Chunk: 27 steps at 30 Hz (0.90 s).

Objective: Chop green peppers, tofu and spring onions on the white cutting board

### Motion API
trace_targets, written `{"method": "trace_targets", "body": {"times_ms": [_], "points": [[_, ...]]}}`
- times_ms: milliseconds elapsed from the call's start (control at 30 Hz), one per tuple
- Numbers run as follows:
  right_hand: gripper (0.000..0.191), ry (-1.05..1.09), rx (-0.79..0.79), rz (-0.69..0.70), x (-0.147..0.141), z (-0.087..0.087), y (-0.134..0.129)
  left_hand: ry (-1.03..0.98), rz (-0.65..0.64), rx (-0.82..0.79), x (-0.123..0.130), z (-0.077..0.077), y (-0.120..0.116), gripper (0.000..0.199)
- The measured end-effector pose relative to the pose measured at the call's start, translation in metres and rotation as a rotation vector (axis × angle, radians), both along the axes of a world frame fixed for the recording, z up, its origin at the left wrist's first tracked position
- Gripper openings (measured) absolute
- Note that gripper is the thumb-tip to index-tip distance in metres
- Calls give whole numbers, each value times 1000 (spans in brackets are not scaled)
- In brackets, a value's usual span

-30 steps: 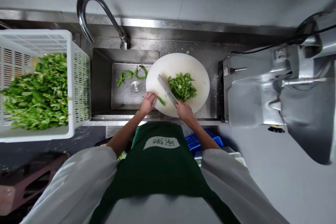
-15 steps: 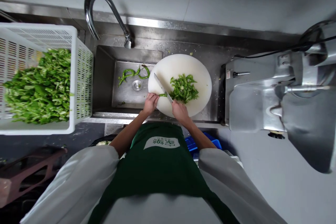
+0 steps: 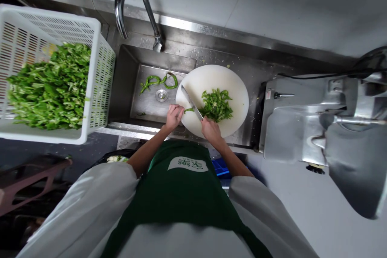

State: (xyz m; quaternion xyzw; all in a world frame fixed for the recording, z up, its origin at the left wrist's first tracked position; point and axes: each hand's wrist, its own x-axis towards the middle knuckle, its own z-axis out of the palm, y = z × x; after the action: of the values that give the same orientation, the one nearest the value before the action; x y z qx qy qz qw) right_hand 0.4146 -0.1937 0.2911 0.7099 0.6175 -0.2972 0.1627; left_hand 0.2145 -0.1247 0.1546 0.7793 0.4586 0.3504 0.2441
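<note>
While my right hand (image 3: 211, 129) is wrapped round the knife (image 3: 191, 102) over the white board (image 3: 217, 78), my left hand (image 3: 174, 116) is bent at the board's left edge, and I can't tell if it pinches the green pepper (image 3: 189, 110). That pepper is on the board's left side, right by my left fingertips, so my left hand is nearer. Its long way points toward the board's middle, where cut peppers (image 3: 216, 105) lie, and the blade slants by its other end.
</note>
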Motion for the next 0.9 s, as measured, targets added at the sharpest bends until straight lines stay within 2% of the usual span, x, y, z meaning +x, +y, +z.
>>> {"method": "trace_targets", "body": {"times_ms": [100,267,367,433,600,633,700,800,900], "points": [[37,0,-12,1,0,0,7,24,-39,-46,-1,-2,-2,27],[39,-1,-35,17,13,9,8,4,-148,-86,3,-2,15,31],[40,-26,-3,23,12,12,3,-17,-94,-56,1,1,19,31],[41,-29,4,43,3,10,3,-2,-60,-49,0,1,16,31],[38,-20,-8,46,-7,7,16,24,-171,-71,0,-5,2,32],[37,-26,1,34,-5,9,17,8,-133,-87,-3,-6,3,32],[38,-39,35,13,2,15,13,32,39,-174,-16,-10,14,32],[38,5,54,21,10,17,0,186,295,-367,-55,-20,50,33],[35,107,-34,16,14,2,-18,288,301,-521,-105,-39,95,20]]}}
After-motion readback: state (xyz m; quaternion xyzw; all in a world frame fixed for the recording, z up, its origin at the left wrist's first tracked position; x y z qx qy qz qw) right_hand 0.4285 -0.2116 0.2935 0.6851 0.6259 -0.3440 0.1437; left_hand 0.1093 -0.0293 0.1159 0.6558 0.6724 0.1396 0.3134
